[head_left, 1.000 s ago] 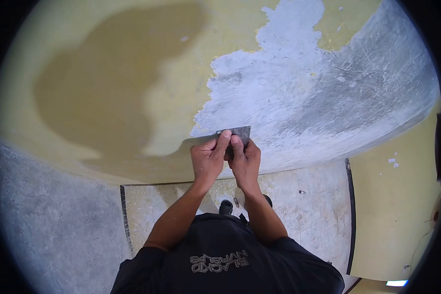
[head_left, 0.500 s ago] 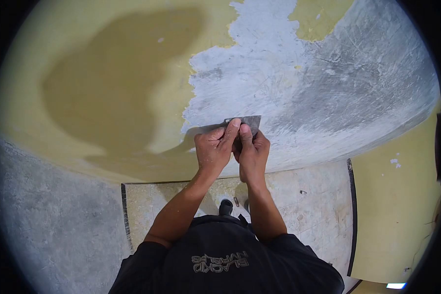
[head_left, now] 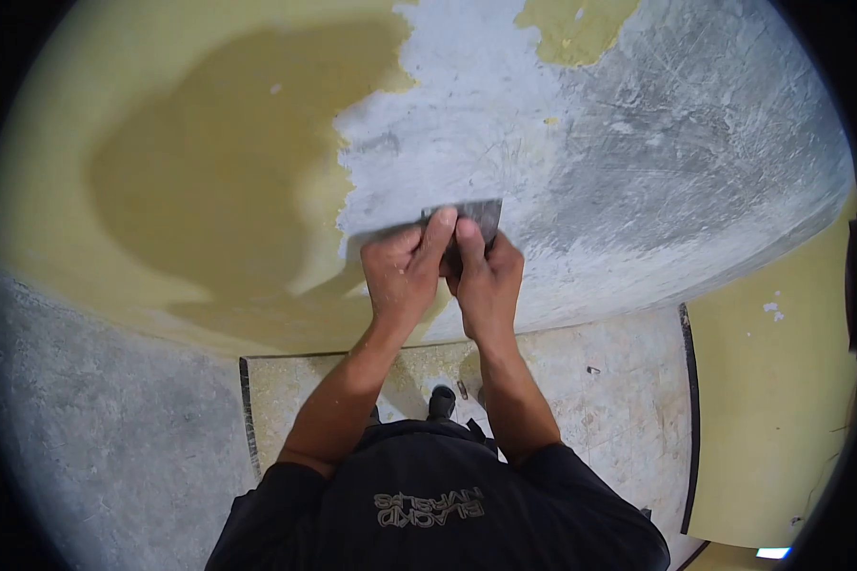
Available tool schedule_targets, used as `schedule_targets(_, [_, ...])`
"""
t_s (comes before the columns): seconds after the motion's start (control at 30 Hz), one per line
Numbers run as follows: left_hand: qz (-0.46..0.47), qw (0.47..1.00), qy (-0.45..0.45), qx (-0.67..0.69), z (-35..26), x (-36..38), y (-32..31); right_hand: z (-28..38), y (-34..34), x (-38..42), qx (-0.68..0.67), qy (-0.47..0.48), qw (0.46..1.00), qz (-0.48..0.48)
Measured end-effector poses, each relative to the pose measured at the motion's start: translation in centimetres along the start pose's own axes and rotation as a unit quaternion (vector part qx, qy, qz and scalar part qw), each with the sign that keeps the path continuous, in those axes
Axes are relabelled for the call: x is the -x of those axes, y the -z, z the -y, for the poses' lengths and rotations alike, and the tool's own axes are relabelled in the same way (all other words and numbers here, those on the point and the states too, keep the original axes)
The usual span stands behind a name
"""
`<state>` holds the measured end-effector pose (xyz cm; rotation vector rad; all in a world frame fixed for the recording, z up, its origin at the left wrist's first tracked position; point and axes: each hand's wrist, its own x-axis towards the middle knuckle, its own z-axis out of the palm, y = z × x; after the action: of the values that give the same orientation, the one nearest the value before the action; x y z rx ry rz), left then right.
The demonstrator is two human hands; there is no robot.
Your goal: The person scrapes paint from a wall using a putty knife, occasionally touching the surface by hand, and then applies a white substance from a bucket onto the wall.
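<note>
Both my hands grip one flat grey scraper blade (head_left: 486, 217) held against the wall. My left hand (head_left: 400, 271) is closed on its left part, with a finger pressed on the blade's face. Close beside it, my right hand (head_left: 488, 276) is closed round the lower right part, thumb on the face. The blade lies on a bare whitish-grey patch (head_left: 448, 124) of the wall. Yellow paint (head_left: 209, 171) with a ragged edge borders the patch on the left. The fingers behind the blade are hidden.
A small yellow remnant (head_left: 576, 29) stays at the top of the patch. Below are a pale dusty floor (head_left: 619, 400) with small bits on it and a dark shoe (head_left: 441, 402). Grey surface (head_left: 133, 428) lies at left, another yellow wall (head_left: 771, 409) at right.
Both hands and the blade have moved slightly up across the wall, and a little left in view. The view has shifted, so the wall patch appears further left.
</note>
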<state>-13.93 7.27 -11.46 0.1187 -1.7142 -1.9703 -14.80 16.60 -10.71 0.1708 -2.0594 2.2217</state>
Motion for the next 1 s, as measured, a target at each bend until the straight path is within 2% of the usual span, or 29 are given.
schedule_targets(0.03, [-0.003,0.999,0.002,-0.045,0.2,0.6,0.1,-1.0,0.1,0.4,0.001,-0.005,1.0,-0.015])
schedule_targets(0.1, [-0.02,1.0,0.004,-0.02,2.3,0.6,-0.3,-1.1,0.0,0.0,0.004,-0.009,1.0,-0.028])
schedule_targets(0.2, [0.014,1.0,0.017,0.021,-2.2,-0.1,-0.4,0.9,0.0,-0.4,0.004,-0.011,1.0,-0.001])
schedule_targets(0.23, [0.004,0.999,0.044,0.014,-1.6,0.0,-0.3,0.4,0.0,-0.3,0.006,-0.002,1.0,-0.005])
schedule_targets(0.27, [0.009,0.999,0.034,0.015,-0.6,0.0,-0.3,-0.2,-0.1,-0.3,0.002,0.008,1.0,-0.007])
schedule_targets(0.33, [-0.04,0.997,-0.018,-0.056,1.1,0.7,-0.3,-1.3,-0.1,0.4,0.007,0.003,1.0,-0.031])
schedule_targets(0.4, [-0.039,0.999,-0.01,-0.023,1.2,0.2,-0.3,0.0,0.1,0.0,0.035,-0.003,0.999,-0.03])
schedule_targets(0.47, [-0.001,1.0,-0.018,0.007,-1.3,-0.8,0.1,1.6,-0.3,-0.7,0.026,0.019,0.999,0.002])
schedule_targets(0.53, [0.003,0.999,0.009,0.046,-2.1,0.0,-0.3,0.9,-0.4,-0.5,0.024,0.039,0.999,0.001])
schedule_targets(0.63, [-0.059,0.992,0.113,0.005,3.5,2.5,0.5,-3.9,0.3,1.5,0.048,-0.049,0.998,0.002])
schedule_targets(0.7, [-0.06,0.99,0.125,-0.035,6.8,4.1,2.2,-7.8,0.9,3.2,0.003,-0.083,0.995,0.046])
schedule_targets(0.73, [-0.055,0.986,0.139,-0.071,6.1,4.0,2.6,-8.2,0.7,3.4,-0.039,-0.116,0.989,0.085])
schedule_targets(0.77, [-0.049,0.981,0.187,-0.032,5.2,4.3,2.9,-8.4,0.6,3.7,-0.04,-0.118,0.988,0.087])
schedule_targets(0.87, [-0.042,0.984,0.163,-0.052,5.3,4.1,3.1,-7.9,-0.2,4.1,-0.072,-0.163,0.978,0.109])
schedule_targets(0.93, [-0.037,0.99,0.135,-0.023,7.2,4.0,3.7,-8.9,-1.0,4.1,-0.08,-0.059,0.994,0.051])
schedule_targets(1.0, [-0.03,0.993,0.117,0.002,8.2,4.6,4.3,-9.2,-1.0,4.1,-0.058,-0.059,0.996,0.04])
